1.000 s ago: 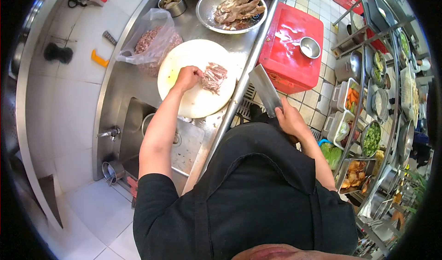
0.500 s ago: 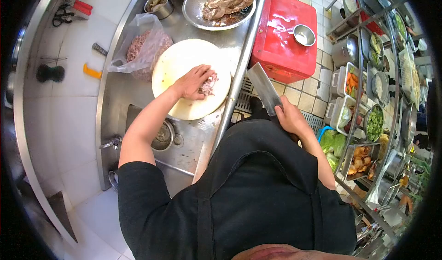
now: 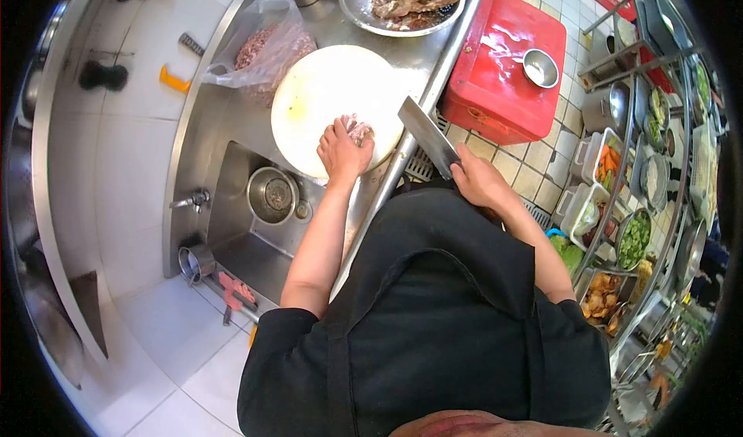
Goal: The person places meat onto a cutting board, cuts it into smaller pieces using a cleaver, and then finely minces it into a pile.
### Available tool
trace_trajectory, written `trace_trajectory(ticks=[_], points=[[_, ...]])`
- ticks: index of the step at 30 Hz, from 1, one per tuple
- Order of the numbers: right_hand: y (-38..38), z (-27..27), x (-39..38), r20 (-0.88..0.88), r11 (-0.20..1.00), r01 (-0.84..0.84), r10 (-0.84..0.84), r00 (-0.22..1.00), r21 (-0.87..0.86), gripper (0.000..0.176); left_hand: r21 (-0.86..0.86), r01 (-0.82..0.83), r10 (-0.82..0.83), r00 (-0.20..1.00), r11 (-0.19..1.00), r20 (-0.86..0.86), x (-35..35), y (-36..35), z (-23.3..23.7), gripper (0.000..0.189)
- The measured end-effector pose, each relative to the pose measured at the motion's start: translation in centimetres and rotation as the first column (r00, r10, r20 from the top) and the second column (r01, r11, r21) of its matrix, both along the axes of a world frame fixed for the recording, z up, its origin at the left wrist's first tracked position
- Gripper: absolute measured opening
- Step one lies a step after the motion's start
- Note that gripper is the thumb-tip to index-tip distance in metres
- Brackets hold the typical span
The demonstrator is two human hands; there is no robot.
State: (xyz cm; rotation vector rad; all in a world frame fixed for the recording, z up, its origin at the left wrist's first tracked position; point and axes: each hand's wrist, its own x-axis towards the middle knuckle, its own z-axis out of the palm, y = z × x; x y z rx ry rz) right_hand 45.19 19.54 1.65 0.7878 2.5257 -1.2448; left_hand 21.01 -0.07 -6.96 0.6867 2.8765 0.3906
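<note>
On the round cutting board [image 3: 325, 81], my left hand [image 3: 344, 152] curls its fingers around a small heap of pale pink chopped meat [image 3: 358, 130] near the board's near edge. My right hand [image 3: 481, 178] grips the handle of a cleaver [image 3: 427, 135]. Its broad blade points up and to the left, off the board's right side and over the counter edge. A clear plastic bag [image 3: 279, 28] of pinkish chopped meat lies against the board's upper left.
A sink [image 3: 232, 212] with a metal bowl [image 3: 272, 195] inside lies below the board. Beyond the board stands a basin [image 3: 364, 11] with large meat pieces. To the right are a red box [image 3: 495, 73] carrying a small metal bowl [image 3: 540, 68], and racks of vegetables.
My left hand has moved from lying over the meat to closing around it from the near side. The cleaver has shifted slightly left, toward the board. The view has also shifted.
</note>
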Motion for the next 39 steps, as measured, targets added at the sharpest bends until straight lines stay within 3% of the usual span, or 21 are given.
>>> trace_trajectory(ticks=[1, 5, 7, 12, 15, 17, 18, 21, 25, 27, 28, 30, 33, 37, 39], points=[[0.2, 0.4, -0.6, -0.001, 1.000, -0.027, 0.027, 1.000, -0.002, 0.027, 0.016, 0.010, -0.010, 0.999, 1.000, -0.042, 0.0, -0.2, -0.7, 0.101], [0.7, -0.9, -2.8, -0.119, 0.995, -0.102, 0.102, 0.988, 0.009, 0.029, 0.054, 0.002, 0.002, 0.997, 0.999, -0.075, -0.8, -0.1, -1.1, 0.101], [0.8, -1.3, -4.1, -0.176, 0.993, -0.112, 0.114, 0.978, 0.021, 0.032, 0.066, 0.032, -0.034, 0.999, 0.997, 0.026, -0.6, 0.1, -1.0, 0.098], [0.5, -1.0, -5.4, -0.135, 0.987, -0.163, 0.160, 0.978, -0.005, 0.034, 0.017, 0.034, -0.032, 0.996, 0.999, -0.086, 1.5, -0.3, -1.5, 0.089], [0.3, -0.7, -5.7, -0.099, 0.978, -0.205, 0.207, 0.973, 0.023, 0.034, 0.130, 0.020, -0.005, 0.993, 0.991, -0.114, 1.1, 0.0, -2.5, 0.084], [0.2, -0.8, -6.5, -0.082, 0.972, -0.233, 0.236, 0.968, 0.040, 0.034, 0.304, -0.025, 0.057, 0.994, 0.952, -0.095, 0.5, 0.5, -3.5, 0.070], [0.0, -0.9, -6.9, -0.112, 0.964, -0.263, 0.266, 0.957, 0.046, 0.034, 0.304, -0.032, 0.063, 0.994, 0.952, -0.093, 0.9, 0.6, -3.6, 0.070], [-0.4, -2.5, -8.0, -0.165, 0.944, -0.325, 0.330, 0.929, 0.061, 0.033, 0.356, -0.023, 0.088, 0.982, 0.934, -0.166, 2.0, 1.3, -3.6, 0.045], [-0.2, -2.9, -8.8, -0.167, 0.948, -0.307, 0.318, 0.933, 0.087, 0.033, 0.346, -0.045, 0.118, 0.974, 0.937, -0.193, 1.4, -0.6, -2.2, 0.045], [0.2, -2.3, -8.9, -0.180, 0.955, -0.277, 0.292, 0.939, 0.105, 0.033, 0.363, -0.195, 0.285, 0.935, 0.911, -0.212, 0.3, -3.3, -2.4, 0.050], [0.7, -1.3, -8.8, -0.158, 0.957, -0.277, 0.287, 0.945, 0.082, 0.034, 0.321, -0.242, 0.286, 0.953, 0.916, -0.099, -0.2, -4.8, -2.1, 0.048], [1.2, -1.2, -8.3, -0.134, 0.957, -0.283, 0.289, 0.948, 0.062, 0.035, 0.327, -0.147, 0.138, 0.989, 0.934, 0.051, -1.3, -7.1, -1.5, 0.034], [1.3, -2.0, -8.0, -0.161, 0.952, -0.293, 0.304, 0.939, 0.088, 0.035, 0.359, -0.023, 0.027, 1.000, 0.933, -0.008, -2.9, -8.7, -2.6, 0.022], [0.7, -1.8, -7.6, -0.146, 0.956, -0.284, 0.291, 0.945, 0.069, 0.035, 0.395, -0.038, 0.097, 0.987, 0.918, -0.130, -4.5, -8.4, -2.9, 0.017], [0.7, -1.9, -7.4, -0.155, 0.964, -0.261, 0.267, 0.951, 0.058, 0.037, 0.542, -0.219, 0.163, 0.975, 0.811, 0.149, -4.0, -6.4, -1.1, 0.017]])
